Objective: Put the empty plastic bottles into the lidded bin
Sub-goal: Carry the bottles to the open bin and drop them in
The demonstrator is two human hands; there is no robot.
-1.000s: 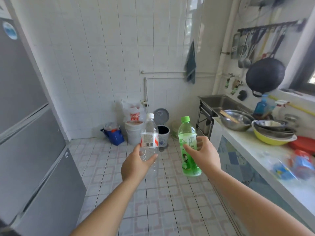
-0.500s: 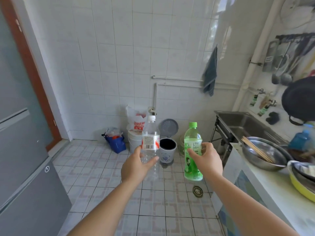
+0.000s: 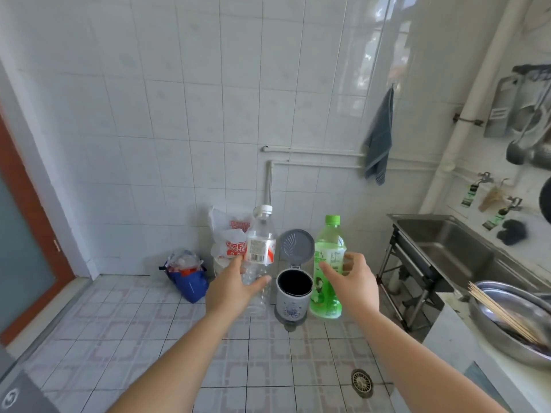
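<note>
My left hand [image 3: 231, 289] grips a clear plastic bottle [image 3: 260, 248] with a white cap and a red-and-white label, held upright. In my right hand [image 3: 354, 283] is a green plastic bottle [image 3: 326, 274] with a green cap, also upright. Between the two bottles, on the floor by the wall, stands the small lidded bin [image 3: 293, 302]. Its grey lid [image 3: 297, 245] is tipped up and the dark inside shows. Both bottles are held in front of me, one on each side of the bin's mouth.
A blue bag [image 3: 187, 277] of rubbish and a white bucket with a plastic bag [image 3: 228, 242] stand left of the bin. The steel sink [image 3: 447, 251] and a counter with metal bowls [image 3: 512, 320] run along the right. A floor drain [image 3: 361, 383] lies near my right arm.
I have walked closer to the bin, which now looks larger and sits between the two bottles. Both hands still hold their bottles upright. The fridge has slid out of view on the left.
</note>
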